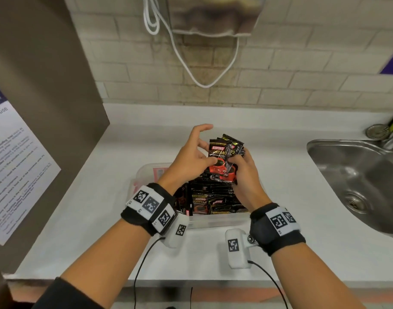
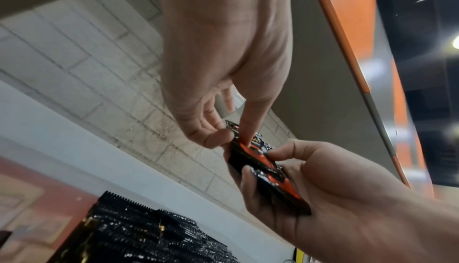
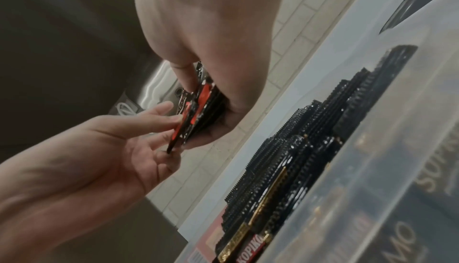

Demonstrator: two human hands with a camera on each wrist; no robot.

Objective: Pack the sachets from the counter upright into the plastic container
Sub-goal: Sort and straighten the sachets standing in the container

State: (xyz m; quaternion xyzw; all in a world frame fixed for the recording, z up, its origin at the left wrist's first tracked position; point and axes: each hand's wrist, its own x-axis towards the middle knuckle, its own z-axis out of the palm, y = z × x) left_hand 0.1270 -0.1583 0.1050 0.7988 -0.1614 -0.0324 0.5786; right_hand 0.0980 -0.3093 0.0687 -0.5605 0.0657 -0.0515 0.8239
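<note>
A clear plastic container [image 1: 213, 222] stands on the white counter [image 1: 79, 230], with several black sachets [image 1: 211, 198] upright in its right part. Above it my right hand [image 1: 244, 172] grips a bunch of black and red sachets [image 1: 224, 157]. My left hand [image 1: 202, 153] has its thumb on the front sachet of the bunch and pinches it, the index finger raised. The left wrist view shows the left hand [image 2: 223, 71] on the bunch [image 2: 261, 159]. In the right wrist view the front sachet [image 3: 191, 114] is parted from the rest at its lower end, beside the container's wall [image 3: 372, 188].
A steel sink [image 1: 358, 175] lies to the right, with a strainer [image 1: 377, 131] at its back corner. A brown panel with a printed notice [image 1: 12, 163] stands on the left. A white cable [image 1: 191, 63] hangs on the tiled wall behind.
</note>
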